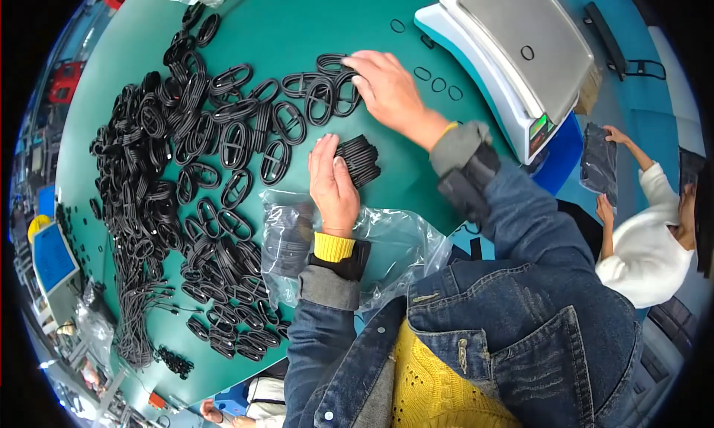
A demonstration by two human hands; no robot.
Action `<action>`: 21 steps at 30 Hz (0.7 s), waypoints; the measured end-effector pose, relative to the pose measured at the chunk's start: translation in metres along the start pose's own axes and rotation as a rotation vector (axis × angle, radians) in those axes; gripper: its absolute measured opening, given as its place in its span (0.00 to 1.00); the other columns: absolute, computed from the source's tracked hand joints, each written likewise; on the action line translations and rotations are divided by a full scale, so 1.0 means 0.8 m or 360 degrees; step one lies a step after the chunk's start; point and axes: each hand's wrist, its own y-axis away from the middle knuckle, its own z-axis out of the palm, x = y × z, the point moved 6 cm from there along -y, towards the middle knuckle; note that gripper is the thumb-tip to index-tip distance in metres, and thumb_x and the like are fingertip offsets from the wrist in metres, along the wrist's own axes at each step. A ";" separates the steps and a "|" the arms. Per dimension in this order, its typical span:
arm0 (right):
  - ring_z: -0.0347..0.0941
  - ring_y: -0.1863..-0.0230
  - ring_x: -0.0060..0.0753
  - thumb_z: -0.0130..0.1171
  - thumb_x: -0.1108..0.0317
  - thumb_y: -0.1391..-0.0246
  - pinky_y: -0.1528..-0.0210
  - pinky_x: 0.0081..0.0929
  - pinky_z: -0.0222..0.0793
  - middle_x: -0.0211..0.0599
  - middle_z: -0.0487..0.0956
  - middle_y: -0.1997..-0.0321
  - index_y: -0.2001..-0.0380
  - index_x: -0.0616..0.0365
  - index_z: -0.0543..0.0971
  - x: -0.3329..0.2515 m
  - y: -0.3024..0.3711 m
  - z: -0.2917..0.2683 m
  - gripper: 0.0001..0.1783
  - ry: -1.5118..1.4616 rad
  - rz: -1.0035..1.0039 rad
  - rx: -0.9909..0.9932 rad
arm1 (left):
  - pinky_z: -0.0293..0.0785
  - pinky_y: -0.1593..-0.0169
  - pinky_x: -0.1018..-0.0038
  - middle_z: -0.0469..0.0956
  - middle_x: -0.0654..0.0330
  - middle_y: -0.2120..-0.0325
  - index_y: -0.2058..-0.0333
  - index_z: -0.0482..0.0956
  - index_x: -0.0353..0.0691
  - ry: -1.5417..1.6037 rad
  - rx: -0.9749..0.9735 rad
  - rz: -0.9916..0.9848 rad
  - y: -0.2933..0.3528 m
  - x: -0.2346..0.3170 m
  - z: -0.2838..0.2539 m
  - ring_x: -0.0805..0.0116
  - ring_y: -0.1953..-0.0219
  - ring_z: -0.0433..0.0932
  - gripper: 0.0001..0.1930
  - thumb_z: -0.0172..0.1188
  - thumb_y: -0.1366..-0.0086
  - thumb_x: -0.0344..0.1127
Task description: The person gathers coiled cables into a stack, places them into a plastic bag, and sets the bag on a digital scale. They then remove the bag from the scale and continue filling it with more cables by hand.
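My left hand (333, 186) is closed against a stack of coiled black cables (361, 161), with its fingers along the left side and the thumb close on it. The coils stand pressed together in a row on the green table. Farther away, my right hand (393, 93) reaches over several loose cable coils (320, 101), thumb and fingers apart. Its fingertips touch or hover just over the rightmost coils; I cannot tell which. Below my left wrist lies a clear plastic bag (394, 231), with dark coils (288, 231) showing through its left part.
A large heap of black cables (149, 138) covers the table's left side. A white scale (524, 45) stands at the far right, with loose black rubber bands (439, 84) beside it. At right, another person (643, 235) holds a dark packet (599, 160). Another person's hand (211, 411) shows at bottom left.
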 end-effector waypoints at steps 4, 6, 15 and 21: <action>0.67 0.55 0.44 0.59 0.67 0.54 0.57 0.35 0.68 0.39 0.72 0.58 0.61 0.56 0.74 -0.012 0.015 -0.004 0.15 0.0183 -0.0207 0.0054 | 0.58 0.42 0.63 0.71 0.46 0.53 0.52 0.71 0.33 0.0018 -0.0002 -0.0030 0.003 -0.002 -0.001 0.49 0.48 0.67 0.16 0.44 0.38 0.28; 0.67 0.55 0.43 0.61 0.67 0.55 0.58 0.35 0.68 0.39 0.72 0.59 0.61 0.56 0.74 -0.020 0.025 -0.005 0.15 0.0198 -0.0232 0.0165 | 0.59 0.42 0.63 0.71 0.46 0.53 0.53 0.71 0.32 0.0029 -0.0011 0.0019 0.000 -0.002 0.002 0.48 0.48 0.68 0.15 0.44 0.38 0.28; 0.69 0.57 0.35 0.61 0.70 0.58 0.59 0.29 0.69 0.37 0.73 0.58 0.69 0.60 0.75 -0.001 0.056 -0.010 0.11 -0.0239 -0.0161 -0.0199 | 0.60 0.43 0.65 0.69 0.45 0.51 0.48 0.67 0.31 0.0131 -0.0001 -0.0038 0.002 -0.007 -0.002 0.49 0.48 0.67 0.19 0.43 0.37 0.27; 0.70 0.58 0.26 0.47 0.80 0.59 0.54 0.22 0.65 0.35 0.74 0.57 0.71 0.64 0.74 0.027 0.078 0.005 0.09 -0.1196 -0.0019 -0.0588 | 0.59 0.43 0.66 0.68 0.45 0.49 0.44 0.62 0.30 0.0185 -0.0019 0.0022 0.001 0.001 0.004 0.50 0.47 0.67 0.21 0.43 0.37 0.27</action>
